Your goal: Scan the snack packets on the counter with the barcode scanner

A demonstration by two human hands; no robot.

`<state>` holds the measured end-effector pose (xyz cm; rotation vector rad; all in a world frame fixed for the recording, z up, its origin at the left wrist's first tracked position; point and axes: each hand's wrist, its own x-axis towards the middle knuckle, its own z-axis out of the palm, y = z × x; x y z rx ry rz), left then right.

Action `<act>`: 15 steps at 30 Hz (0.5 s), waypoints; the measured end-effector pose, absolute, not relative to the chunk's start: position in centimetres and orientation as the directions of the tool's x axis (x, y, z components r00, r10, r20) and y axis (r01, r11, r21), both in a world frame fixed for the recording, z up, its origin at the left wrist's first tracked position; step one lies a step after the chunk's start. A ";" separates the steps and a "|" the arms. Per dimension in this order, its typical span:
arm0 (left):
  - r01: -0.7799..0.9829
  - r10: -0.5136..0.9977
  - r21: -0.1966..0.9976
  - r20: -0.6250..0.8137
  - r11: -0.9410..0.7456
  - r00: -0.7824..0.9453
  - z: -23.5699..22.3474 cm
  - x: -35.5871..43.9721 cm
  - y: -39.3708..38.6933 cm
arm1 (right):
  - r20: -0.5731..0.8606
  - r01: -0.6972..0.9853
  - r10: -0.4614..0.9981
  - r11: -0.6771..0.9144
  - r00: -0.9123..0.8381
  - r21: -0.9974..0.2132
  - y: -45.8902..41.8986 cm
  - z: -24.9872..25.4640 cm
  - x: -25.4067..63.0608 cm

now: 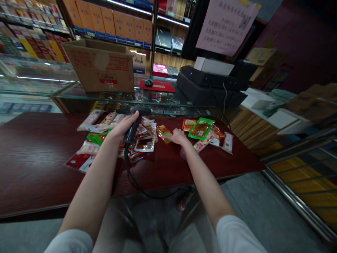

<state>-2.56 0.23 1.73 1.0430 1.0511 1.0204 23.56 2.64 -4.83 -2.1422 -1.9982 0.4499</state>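
Note:
My left hand [123, 125] is wrapped round a black corded barcode scanner [133, 128], held above a heap of snack packets. In my right hand [179, 136], closed fingers pinch the edge of a small red and yellow snack packet [163, 133] at mid-table. Beneath and beside the scanner lie brown and white snack packets [145, 143], pale wrapped sticks [91, 119] and a red and white packet [82, 161]. To the right of my right hand is a second group, with a green-edged packet [201, 128] on top and a pale wrapped stick [228, 142] at its side.
The dark red table [39, 151] meets a glass counter behind it. On that counter stand an open cardboard box [102, 66], a mouse [149, 83] on a red mat [165, 85] and a black machine [210, 84]. The scanner's cable [139, 188] droops past the front edge. A metal rail [297, 200] runs at right.

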 end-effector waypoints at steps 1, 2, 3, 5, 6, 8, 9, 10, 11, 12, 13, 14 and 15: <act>-0.133 0.968 0.971 -0.171 0.197 0.183 1.8 -2.3 0.1 | -0.118 0.947 0.991 -0.103 0.070 -0.305 2.3 -4.7 23.3; -0.129 0.968 0.971 -0.175 0.199 0.178 1.8 -2.1 0.0 | -0.138 0.949 0.987 -0.122 0.084 -0.291 2.1 -4.5 23.1; -0.120 0.967 0.972 -0.181 0.204 0.182 1.8 -1.9 -0.1 | -0.153 0.946 0.984 -0.137 0.095 -0.293 2.0 -4.3 23.0; -0.088 0.959 0.974 -0.188 0.210 0.210 1.9 -1.4 -0.3 | -0.153 0.928 0.981 -0.162 0.116 -0.337 2.0 -4.1 23.2; -0.073 0.953 0.975 -0.188 0.210 0.239 1.9 -1.1 -0.5 | -0.128 0.913 0.983 -0.168 0.129 -0.373 2.1 -4.1 23.6; -0.062 0.937 0.978 -0.172 0.199 0.305 1.8 -0.5 -0.7 | -0.030 0.881 0.988 -0.149 0.152 -0.450 2.3 -4.2 24.4; -0.065 0.931 0.980 -0.157 0.189 0.330 1.6 -0.2 -0.9 | 0.027 0.868 0.987 -0.128 0.161 -0.479 2.3 -4.2 24.9; -0.070 0.927 0.982 -0.141 0.176 0.346 1.5 0.2 -1.0 | 0.080 0.860 0.983 -0.103 0.164 -0.499 2.3 -4.3 25.2; -0.070 0.925 0.984 -0.130 0.165 0.358 1.4 0.6 -1.2 | 0.125 0.855 0.980 -0.072 0.158 -0.513 2.3 -4.4 25.5; -0.068 0.924 0.985 -0.121 0.156 0.362 1.2 1.0 -1.3 | 0.159 0.852 0.977 -0.036 0.139 -0.521 2.2 -4.4 25.7; -0.064 0.924 0.987 -0.114 0.147 0.365 1.1 1.4 -1.4 | 0.189 0.849 0.976 0.005 0.112 -0.529 2.1 -4.4 25.8; -0.059 0.923 0.988 -0.109 0.140 0.370 0.9 1.8 -1.5 | 0.216 0.842 0.973 0.049 0.080 -0.537 2.0 -4.4 25.7; -0.057 0.921 0.990 -0.100 0.131 0.376 0.8 2.1 -1.6 | 0.240 0.835 0.969 0.087 0.055 -0.544 1.9 -4.3 25.6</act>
